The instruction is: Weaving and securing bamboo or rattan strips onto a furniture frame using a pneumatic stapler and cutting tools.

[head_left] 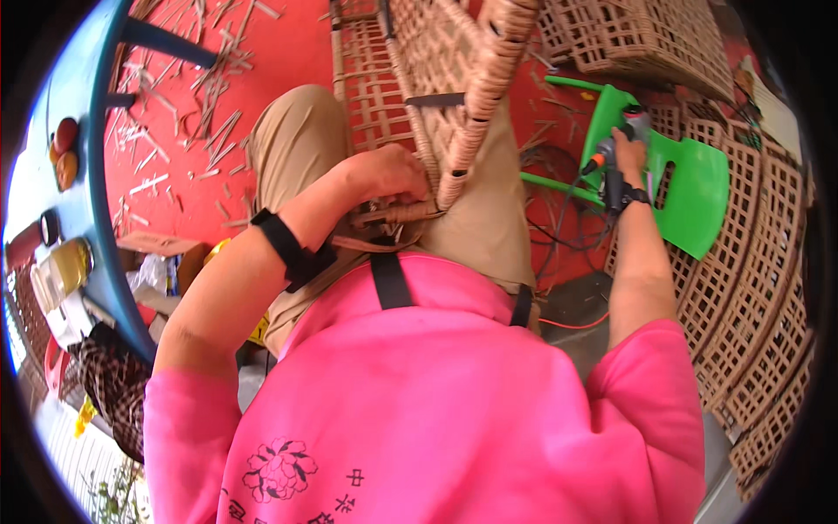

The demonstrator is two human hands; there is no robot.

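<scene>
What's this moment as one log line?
Left hand: at wicker piece | Right hand: holding power tool at green chair | Red floor: scattered strips

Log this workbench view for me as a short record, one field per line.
Left hand: the left hand is at the near end of the tan woven wicker piece; fingers partly hidden
Right hand: the right hand is closed around a grey-and-black tool
Beneath tool: bright green plastic chair
Floor: red floor, pale cut strips scattered
Left edge: blue table

Wicker frame (495, 74) looks rough, plastic chair (703, 196) smooth.
</scene>
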